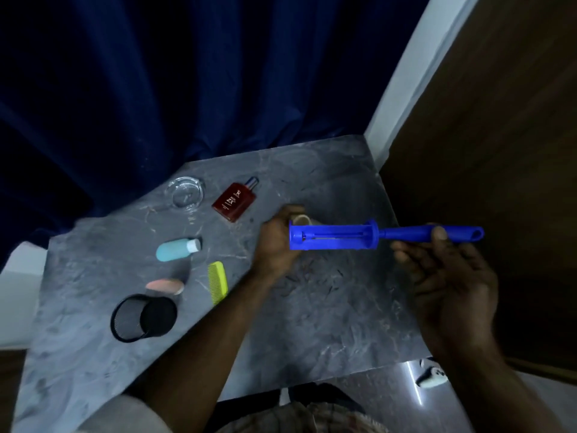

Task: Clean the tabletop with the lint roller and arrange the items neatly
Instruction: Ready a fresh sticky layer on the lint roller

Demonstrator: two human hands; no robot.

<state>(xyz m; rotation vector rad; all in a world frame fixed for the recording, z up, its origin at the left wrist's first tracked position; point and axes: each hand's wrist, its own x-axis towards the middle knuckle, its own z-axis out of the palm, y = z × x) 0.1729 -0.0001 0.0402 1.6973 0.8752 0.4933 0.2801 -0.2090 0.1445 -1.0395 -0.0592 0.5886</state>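
Observation:
I hold a blue lint roller frame (337,238) level above the grey marble tabletop (312,323). My right hand (449,276) grips its handle near the far end. My left hand (278,242) is closed at the frame's head end, around a pale roll (301,219) that is mostly hidden behind the fingers. The frame's cage looks bare. On the left lie a red bottle (234,199), a light blue bottle (176,250), a yellow-green comb (217,281), a pink oval item (165,285) and a black mesh cup (143,317) on its side.
A clear glass dish (184,192) sits at the back left. Dark hair-like debris (312,273) is scattered under the roller. A blue curtain (187,73) hangs behind the table and a wooden panel (499,151) stands on the right. The table's front edge is near my body.

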